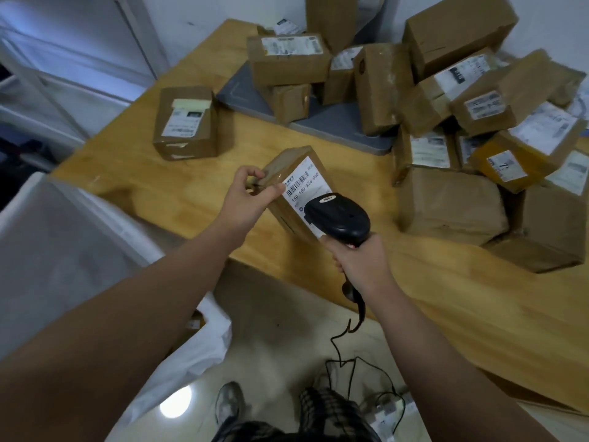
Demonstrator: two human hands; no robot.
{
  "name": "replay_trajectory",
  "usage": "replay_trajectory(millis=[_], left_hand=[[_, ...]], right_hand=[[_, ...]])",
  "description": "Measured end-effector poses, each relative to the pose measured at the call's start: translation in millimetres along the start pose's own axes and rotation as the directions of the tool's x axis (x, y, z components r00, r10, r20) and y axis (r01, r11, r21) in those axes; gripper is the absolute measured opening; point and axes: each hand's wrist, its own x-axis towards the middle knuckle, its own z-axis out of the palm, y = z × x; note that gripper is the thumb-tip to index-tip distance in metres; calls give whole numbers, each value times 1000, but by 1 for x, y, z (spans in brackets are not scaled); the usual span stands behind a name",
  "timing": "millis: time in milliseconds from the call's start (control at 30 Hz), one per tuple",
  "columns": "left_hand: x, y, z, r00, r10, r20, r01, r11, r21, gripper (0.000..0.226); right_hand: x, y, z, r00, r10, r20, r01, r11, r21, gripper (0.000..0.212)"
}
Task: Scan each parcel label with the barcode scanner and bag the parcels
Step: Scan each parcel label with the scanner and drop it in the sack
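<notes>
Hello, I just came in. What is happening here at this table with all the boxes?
A person is scanning parcels. The left hand holds a small cardboard parcel tilted above the wooden table, label up. The right hand grips a black barcode scanner, its head close over the parcel's label. One parcel sits alone on the table; a heap of labelled boxes is piled on its right side. A white bag waits at the left.

Table (159,193): wooden, spanned the middle.
Mat (242,94): grey, lay on table, upper centre.
Shoe (228,406): stood on floor (271,330), bottom centre.
</notes>
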Motion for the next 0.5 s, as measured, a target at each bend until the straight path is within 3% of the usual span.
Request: replay_trajectory(millis=[100, 267, 400, 500], left_hand=[[-19, -18, -54, 1000, -10, -27, 9, 998, -59, 28], [-51, -55, -170, 994, -102, -43, 97, 989, -113, 30], [-74, -88, -245, 985, -142, -102, 130, 985, -115, 32], [-85, -120, -289, 971, -179, -158, 174, 984, -43, 36]], right_hand=[[-18, 6, 48, 998, 17, 67, -14, 999, -42, 15], [-54, 21, 129, 977, 78, 199, -67, 996, -64, 35], [-74, 44, 181, 966, 125, 227, -102, 989, -108, 17], [-81, 57, 221, 964, 152, 218, -122, 982, -148, 22]])
